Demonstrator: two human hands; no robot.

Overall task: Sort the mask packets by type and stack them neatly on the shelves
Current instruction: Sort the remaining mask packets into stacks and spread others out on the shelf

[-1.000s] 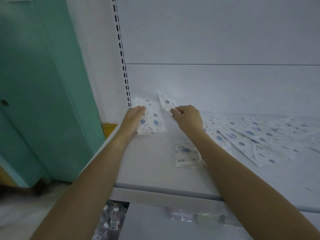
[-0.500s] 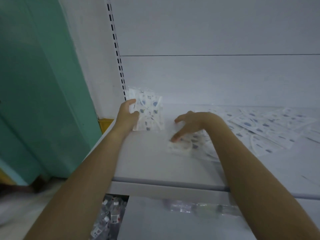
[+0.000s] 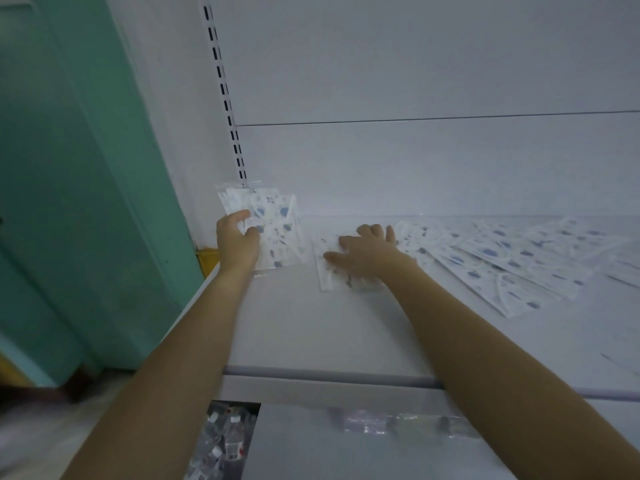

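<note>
A small stack of white mask packets [image 3: 273,230] with blue print stands upright in the shelf's back left corner. My left hand [image 3: 237,242] holds that stack from its left side, fingers curled around its edge. Just to the right, a single mask packet [image 3: 329,268] lies flat on the white shelf [image 3: 311,327]. My right hand [image 3: 363,256] lies on top of it with fingers spread and fairly straight, pressing it down. A loose spread of mask packets [image 3: 502,261] fans out across the shelf to the right.
A slotted upright rail [image 3: 225,95] runs up the back panel above the stack. A teal door [image 3: 69,188] stands to the left of the shelving. Below the shelf edge, small bottles in clear wrap [image 3: 225,441] sit on a lower level.
My left hand tipped the corner stack upright and kept hold of it. My right hand left the stack, dropped to the flat packet and now presses on it.
</note>
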